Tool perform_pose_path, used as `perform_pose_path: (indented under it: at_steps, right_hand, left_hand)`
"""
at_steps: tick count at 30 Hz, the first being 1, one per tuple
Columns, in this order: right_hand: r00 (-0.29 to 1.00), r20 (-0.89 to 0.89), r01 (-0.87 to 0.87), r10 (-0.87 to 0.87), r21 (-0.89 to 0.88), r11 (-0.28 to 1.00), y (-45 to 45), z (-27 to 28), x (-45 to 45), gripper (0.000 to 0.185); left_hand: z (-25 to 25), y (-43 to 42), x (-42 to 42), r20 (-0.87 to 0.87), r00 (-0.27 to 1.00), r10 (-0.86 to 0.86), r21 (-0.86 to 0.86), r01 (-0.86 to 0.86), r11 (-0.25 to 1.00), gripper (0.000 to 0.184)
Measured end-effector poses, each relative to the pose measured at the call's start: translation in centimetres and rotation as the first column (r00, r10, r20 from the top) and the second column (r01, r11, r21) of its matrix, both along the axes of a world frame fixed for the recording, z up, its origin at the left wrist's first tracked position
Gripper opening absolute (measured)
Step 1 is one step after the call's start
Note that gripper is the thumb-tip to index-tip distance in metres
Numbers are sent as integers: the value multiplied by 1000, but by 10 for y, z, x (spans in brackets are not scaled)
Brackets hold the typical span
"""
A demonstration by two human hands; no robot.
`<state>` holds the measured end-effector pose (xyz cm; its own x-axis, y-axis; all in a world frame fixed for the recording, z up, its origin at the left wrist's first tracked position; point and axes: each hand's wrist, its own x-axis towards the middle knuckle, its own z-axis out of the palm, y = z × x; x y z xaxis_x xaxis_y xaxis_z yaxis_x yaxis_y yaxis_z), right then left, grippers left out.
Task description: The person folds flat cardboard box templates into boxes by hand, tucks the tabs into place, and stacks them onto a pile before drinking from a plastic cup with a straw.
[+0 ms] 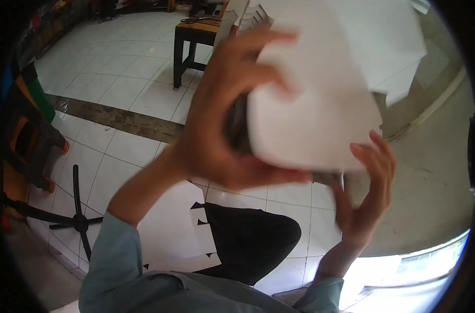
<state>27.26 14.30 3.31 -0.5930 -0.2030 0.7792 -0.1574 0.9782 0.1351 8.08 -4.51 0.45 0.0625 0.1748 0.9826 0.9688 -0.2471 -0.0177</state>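
A white cardboard piece [310, 120] with a rounded left edge is raised in front of me, blurred by motion. My left hand [211, 115] curves around its left side, thumb along the lower edge and fingers bent over the face. At the lower right corner, my right hand [370, 188] holds the edge with fingertips above and thumb below. Across my lap lies a flat white cardboard sheet [175, 229] with small cut notches along its side. The back of the held piece is hidden.
More white cardboard [388, 41] lies behind the held piece, with folded card edges [254, 17] beside it. A small dark-legged table [196, 28] carries scissors. Left are a plastic stool [31, 141] and a black stand base [80, 223] on the tiled floor.
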Motion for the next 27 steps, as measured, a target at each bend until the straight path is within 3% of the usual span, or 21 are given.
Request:
perform_pose_path:
  at_steps: [2,4,5,6,7,8,10,11,12,14,18,20,21,23,24,26,27]
  right_hand:
    - [999,11,-45,46,-85,995,32,22,-30,12]
    - [991,-126,-71,35,-290,955,68,39,-71,7]
    - [981,-159,-159,110,-340,927,79,50,-93,9]
    - [963,-198,-248,183,-384,889,89,61,-116,12]
    - [955,-179,-294,237,-452,842,98,68,-138,19]
    - [943,-160,-332,292,-518,788,108,71,-160,28]
    - [942,-119,-325,313,-546,772,149,62,-205,37]
    - [943,-78,-308,325,-577,756,168,55,-219,46]
    - [942,-75,-309,328,-579,754,180,50,-225,46]
    - [985,-36,-165,167,-436,885,198,42,-233,56]
    - [979,-18,-181,202,-527,830,203,30,-244,55]
    - [977,167,-51,134,-423,905,199,40,-240,51]
    - [977,167,-49,131,-423,905,194,45,-237,51]
    - [997,-49,-59,66,125,990,181,52,-236,38]
    - [997,-52,-56,64,127,990,162,52,-233,38]
    - [954,-41,-301,299,-62,952,111,46,-232,26]
    - [953,-42,-301,299,-68,951,93,43,-237,26]
  left_hand:
    - [24,31,-21,55,989,-136,182,124,976,101]
    - [28,55,-60,246,906,-345,307,265,914,103]
    - [31,56,-78,383,889,-251,146,210,967,92]
    - [22,66,-96,312,949,37,10,-42,999,91]
    - [9,79,-113,204,925,320,-100,-305,947,89]
    - [0,89,-127,205,923,326,-95,-313,945,89]
    - [-12,103,-147,-10,862,506,-192,-498,846,86]
    - [-12,102,-151,-7,860,511,-194,-502,843,86]
    - [-10,100,-154,-22,885,466,-193,-461,866,87]
    - [-7,100,-156,-30,908,418,-197,-415,888,89]
    - [-4,109,-163,-108,853,510,-125,-520,845,90]
    - [-2,110,-166,-142,828,543,-104,-558,823,89]
    - [0,112,-167,-143,833,535,-111,-550,828,85]
    - [2,116,-167,-146,840,523,-115,-540,834,82]
    - [3,115,-167,-144,851,505,-102,-520,848,76]
    - [3,115,-168,-143,860,489,-90,-503,859,70]
    - [2,118,-167,-134,886,444,-61,-455,889,66]
